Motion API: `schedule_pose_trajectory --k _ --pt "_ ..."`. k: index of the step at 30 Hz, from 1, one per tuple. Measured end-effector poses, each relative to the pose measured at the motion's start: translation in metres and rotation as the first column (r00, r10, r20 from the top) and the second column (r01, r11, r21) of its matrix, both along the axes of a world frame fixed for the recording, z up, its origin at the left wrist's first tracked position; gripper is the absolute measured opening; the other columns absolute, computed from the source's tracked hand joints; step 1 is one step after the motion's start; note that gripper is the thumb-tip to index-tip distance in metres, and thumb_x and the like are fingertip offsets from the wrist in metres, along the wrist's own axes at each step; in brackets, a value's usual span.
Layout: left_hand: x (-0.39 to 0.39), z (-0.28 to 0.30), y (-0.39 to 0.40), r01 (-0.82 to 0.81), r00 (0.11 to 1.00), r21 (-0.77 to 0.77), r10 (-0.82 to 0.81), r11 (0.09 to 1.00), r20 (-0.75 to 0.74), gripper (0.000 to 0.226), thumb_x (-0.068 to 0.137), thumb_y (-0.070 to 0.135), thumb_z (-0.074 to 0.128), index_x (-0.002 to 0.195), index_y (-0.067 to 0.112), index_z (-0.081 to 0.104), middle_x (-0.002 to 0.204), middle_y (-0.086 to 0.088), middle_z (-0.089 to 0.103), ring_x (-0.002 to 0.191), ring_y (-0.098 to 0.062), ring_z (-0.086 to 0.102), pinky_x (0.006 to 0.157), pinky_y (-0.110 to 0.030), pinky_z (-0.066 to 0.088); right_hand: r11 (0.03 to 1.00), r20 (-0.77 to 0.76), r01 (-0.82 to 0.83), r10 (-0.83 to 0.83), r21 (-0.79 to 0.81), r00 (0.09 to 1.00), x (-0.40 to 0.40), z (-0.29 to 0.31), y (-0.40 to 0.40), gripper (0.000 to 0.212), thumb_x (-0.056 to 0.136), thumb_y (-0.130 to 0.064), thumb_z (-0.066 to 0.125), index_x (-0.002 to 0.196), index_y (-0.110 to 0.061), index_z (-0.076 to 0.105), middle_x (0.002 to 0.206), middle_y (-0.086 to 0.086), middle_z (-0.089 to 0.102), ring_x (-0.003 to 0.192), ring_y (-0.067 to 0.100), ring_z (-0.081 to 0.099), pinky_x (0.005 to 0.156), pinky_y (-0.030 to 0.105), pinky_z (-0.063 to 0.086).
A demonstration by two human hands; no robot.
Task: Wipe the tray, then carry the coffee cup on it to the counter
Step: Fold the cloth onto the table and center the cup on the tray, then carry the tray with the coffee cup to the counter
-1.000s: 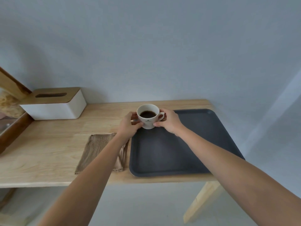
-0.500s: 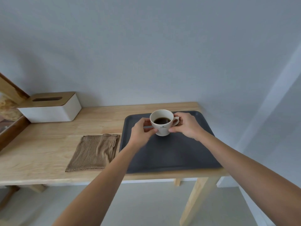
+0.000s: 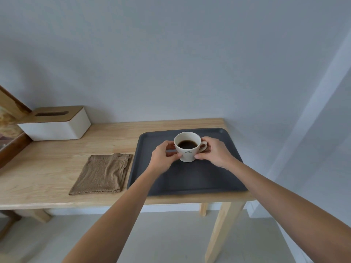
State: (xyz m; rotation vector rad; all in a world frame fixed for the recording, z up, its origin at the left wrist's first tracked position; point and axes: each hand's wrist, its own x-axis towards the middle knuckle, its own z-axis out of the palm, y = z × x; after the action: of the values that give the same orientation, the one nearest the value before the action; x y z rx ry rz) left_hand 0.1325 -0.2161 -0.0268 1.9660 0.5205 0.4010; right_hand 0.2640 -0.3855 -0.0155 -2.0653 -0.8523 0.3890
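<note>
Head view: coffee cup (image 3: pixel 187 147) over the far half of the dark tray (image 3: pixel 182 183), roughly twelve o'clock from tray centre; resting or just lifted, cannot tell. Left hand (image 3: pixel 163 158) pinching the cup's body from nine o'clock, right hand (image 3: pixel 216 151) closed at the handle side, three o'clock. Coffee near the rim, so likely to slop onto the tray with any tilt or jolt. Tray's near edge close to the surface (image 3: pixel 57 179) front; a careless pull could tip it off. Folded brown cloth (image 3: pixel 103 172) just beside the tray at nine o'clock, tissue box (image 3: pixel 55 123) well apart at ten o'clock. Nothing in the way.
</note>
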Motion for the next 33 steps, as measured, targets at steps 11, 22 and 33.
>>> schedule_pose_trajectory --k 11,22,33 --pt "-0.042 -0.007 0.067 -0.118 0.823 0.66 0.445 0.742 -0.353 0.042 0.096 0.029 0.043 0.137 0.02 0.045 0.135 -0.018 0.045 0.127 -0.038 0.037 0.106 -0.054 0.025 0.852 0.367 0.398 -0.269 -0.341 0.891 0.019 -0.022 -0.065 0.047 0.099 -0.028 0.043 0.144 -0.018 0.037 0.132 0.02 0.042 0.12 0.04 0.041 0.098 0.046 0.042" --pt "-0.026 -0.022 0.071 0.009 0.873 0.763 0.368 0.646 -0.321 0.032 0.097 0.015 0.033 0.124 0.015 0.049 0.105 -0.017 0.052 0.097 -0.035 0.051 0.097 -0.05 0.027 0.805 0.434 0.507 -0.356 -0.308 0.828 0.001 -0.031 -0.087 0.04 0.102 -0.02 0.032 0.141 -0.02 0.039 0.103 0.017 0.055 0.088 0.034 0.057 0.073 0.037 0.044" --pt "0.068 -0.003 -0.025 0.243 0.97 0.571 -0.182 0.784 -0.163 0.028 0.096 0.003 0.032 0.115 -0.004 0.052 0.103 -0.023 0.044 0.094 -0.038 0.047 0.073 -0.034 0.033 0.596 0.395 0.76 -0.653 -0.259 0.646 -0.046 -0.013 -0.222 0.04 0.101 -0.015 0.033 0.141 -0.013 0.041 0.107 0.024 0.057 0.098 0.04 0.057 0.084 0.043 0.047"
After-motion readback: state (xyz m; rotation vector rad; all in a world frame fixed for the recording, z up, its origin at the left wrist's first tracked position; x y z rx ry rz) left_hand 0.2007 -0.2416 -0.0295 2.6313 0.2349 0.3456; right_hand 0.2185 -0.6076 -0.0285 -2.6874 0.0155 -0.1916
